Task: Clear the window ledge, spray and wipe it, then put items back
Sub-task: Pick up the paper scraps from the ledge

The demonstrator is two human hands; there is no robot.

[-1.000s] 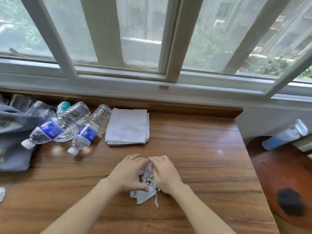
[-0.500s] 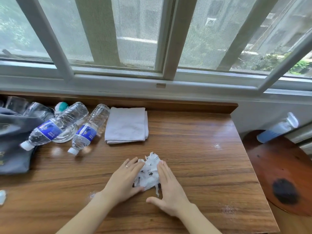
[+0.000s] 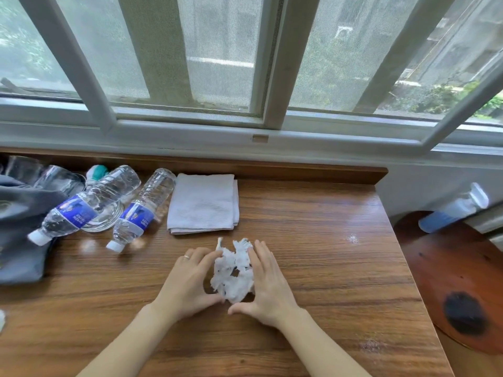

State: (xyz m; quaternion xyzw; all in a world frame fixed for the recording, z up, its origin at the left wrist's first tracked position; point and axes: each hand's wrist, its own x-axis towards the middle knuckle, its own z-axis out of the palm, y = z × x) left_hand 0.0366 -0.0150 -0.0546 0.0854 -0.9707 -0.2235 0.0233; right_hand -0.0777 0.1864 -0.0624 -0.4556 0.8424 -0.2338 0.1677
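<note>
The left hand and the right hand lay on the glossy brown wooden ledge, one on each side of a crumpled wad of white paper flecked with dark marks. Both hands were spread, fingers straight and pointing toward the window, their inner edges touching the wad; neither gripped it. A ring showed on a left finger.

Just beyond the fingertips lay a folded white cloth, flat, apart from the wad. To the far left of the left hand, two clear plastic water bottles with blue labels lay on their sides, the nearer one beside the cloth, the farther one resting over a clear glass dish. A grey fabric bag sat at the ledge's left end.

Well right of the right hand, off the ledge, a blue spray bottle with a white head lay tilted at the back of a round reddish-brown wooden stool.
</note>
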